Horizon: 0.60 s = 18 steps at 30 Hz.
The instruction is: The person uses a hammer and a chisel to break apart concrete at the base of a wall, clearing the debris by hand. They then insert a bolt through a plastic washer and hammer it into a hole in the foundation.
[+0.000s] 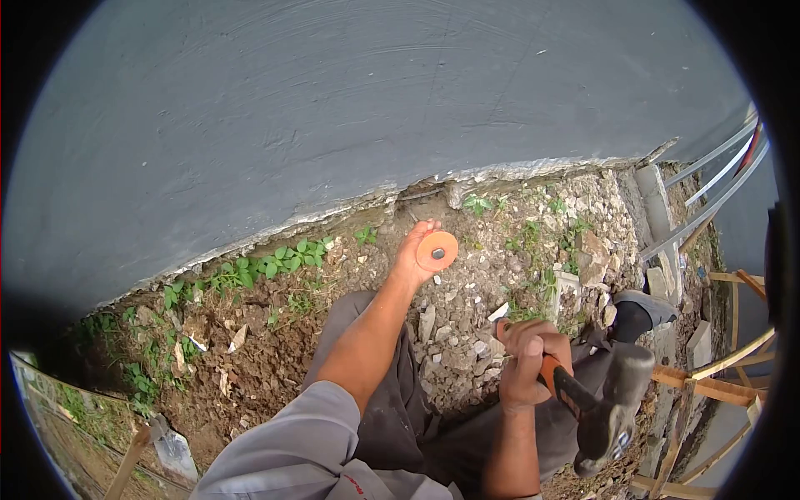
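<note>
My left hand point(408, 254) is closed around a chisel near the foot of the grey wall point(400, 92). The chisel's round orange hand guard point(447, 242) faces me, with the metal striking end in its centre; most of the shaft is hidden behind the guard and fingers. In front of that hand, the wall's lower edge is broken into a gap point(423, 193). Lower right, my right hand point(529, 362) grips the orange and black handle of a hammer. The heavy dark head of the hammer point(615, 408) is apart from the chisel, over my leg.
Rubble point(454, 321) and loose brown soil point(267, 350) cover the ground, with green plants point(279, 260) along the wall. Metal bars point(708, 204) and wooden beams point(708, 383) stand at the right. A shovel blade point(173, 450) shows at lower left.
</note>
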{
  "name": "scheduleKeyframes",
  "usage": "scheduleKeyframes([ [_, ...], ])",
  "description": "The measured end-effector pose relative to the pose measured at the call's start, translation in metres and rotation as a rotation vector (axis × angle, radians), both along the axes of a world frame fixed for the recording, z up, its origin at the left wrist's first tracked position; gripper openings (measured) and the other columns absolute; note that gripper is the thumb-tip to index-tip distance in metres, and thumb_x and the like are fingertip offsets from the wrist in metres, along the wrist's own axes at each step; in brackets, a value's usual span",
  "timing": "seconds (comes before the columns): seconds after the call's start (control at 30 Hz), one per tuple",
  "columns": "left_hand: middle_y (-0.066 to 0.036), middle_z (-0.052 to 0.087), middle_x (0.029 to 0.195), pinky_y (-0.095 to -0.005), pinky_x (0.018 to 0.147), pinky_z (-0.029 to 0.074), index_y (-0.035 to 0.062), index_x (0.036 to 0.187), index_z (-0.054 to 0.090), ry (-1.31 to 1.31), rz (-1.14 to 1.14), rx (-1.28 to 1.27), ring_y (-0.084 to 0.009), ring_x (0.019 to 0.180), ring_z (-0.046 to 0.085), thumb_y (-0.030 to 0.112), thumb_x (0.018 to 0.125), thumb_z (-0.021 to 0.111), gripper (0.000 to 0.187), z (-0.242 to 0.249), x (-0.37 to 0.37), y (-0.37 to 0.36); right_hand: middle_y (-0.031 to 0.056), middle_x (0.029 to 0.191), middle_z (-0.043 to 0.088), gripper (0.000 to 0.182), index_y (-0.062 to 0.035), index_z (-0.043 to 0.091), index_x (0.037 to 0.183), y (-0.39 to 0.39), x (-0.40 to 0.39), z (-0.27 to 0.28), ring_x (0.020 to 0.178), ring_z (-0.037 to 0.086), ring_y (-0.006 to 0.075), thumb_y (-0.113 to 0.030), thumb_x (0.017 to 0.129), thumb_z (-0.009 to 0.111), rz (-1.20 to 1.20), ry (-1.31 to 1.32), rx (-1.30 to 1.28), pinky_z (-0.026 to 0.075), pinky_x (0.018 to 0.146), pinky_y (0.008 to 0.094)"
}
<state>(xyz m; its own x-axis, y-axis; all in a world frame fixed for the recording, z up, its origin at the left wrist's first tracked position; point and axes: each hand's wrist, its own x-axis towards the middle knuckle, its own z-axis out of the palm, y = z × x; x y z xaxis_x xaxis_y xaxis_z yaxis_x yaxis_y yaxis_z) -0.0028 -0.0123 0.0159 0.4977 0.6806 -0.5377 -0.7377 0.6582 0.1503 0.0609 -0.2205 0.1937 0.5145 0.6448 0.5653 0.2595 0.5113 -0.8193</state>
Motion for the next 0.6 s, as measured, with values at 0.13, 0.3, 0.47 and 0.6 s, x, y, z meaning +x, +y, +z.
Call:
scheduleKeyframes([
  [0.13,-0.005,0.065,0.089,-0.0398,0.069,0.056,0.0112,0.092,0.057,-0.081,0.003,0.042,-0.0199,0.077,0.064,0.015,0.086,0.063,0.009,-0.002,-0.002,-0.002,0.0044,0.065,0.051,0.021,-0.0058,0.05,0.072,0.007,-0.01,-0.086,0.057,0.047,0.0126,-0.016,0.087,0.06,-0.331,-0.312,-0.585,0.045,0.055,0.0324],
  [0.3,-0.006,0.064,0.088,-0.0405,0.071,0.056,0.0105,0.093,0.056,-0.027,0.026,0.039,-0.0208,0.08,0.063,0.016,0.088,0.063,0.01,-0.015,-0.002,0.003,-0.0002,0.052,0.047,0.023,-0.0058,0.051,0.066,-0.006,-0.015,-0.118,0.043,0.044,0.0125,-0.01,0.081,0.067,-0.016,0.082,-0.956,0.037,0.043,0.031],
  [0.47,-0.006,0.064,0.088,-0.0411,0.073,0.056,0.0103,0.093,0.056,-0.054,0.04,-0.013,-0.021,0.079,0.063,0.014,0.088,0.062,0.009,-0.022,0.001,0.006,0.0054,0.057,0.049,0.02,-0.0015,0.046,0.079,-0.017,-0.014,-0.007,0.044,0.046,0.0118,-0.011,0.089,0.061,-0.03,0.26,-0.471,0.043,0.041,0.0276],
  [0.6,-0.005,0.063,0.084,-0.0445,0.075,0.057,0.01,0.091,0.055,-0.073,0.08,-0.027,-0.023,0.079,0.064,0.013,0.087,0.062,0.008,0.0,-0.003,0.004,0.0058,0.062,0.044,0.018,-0.0037,0.043,0.08,0.016,-0.011,0.015,0.052,0.043,0.0138,-0.011,0.093,0.052,-0.128,0.026,0.171,0.043,0.049,0.0307],
])
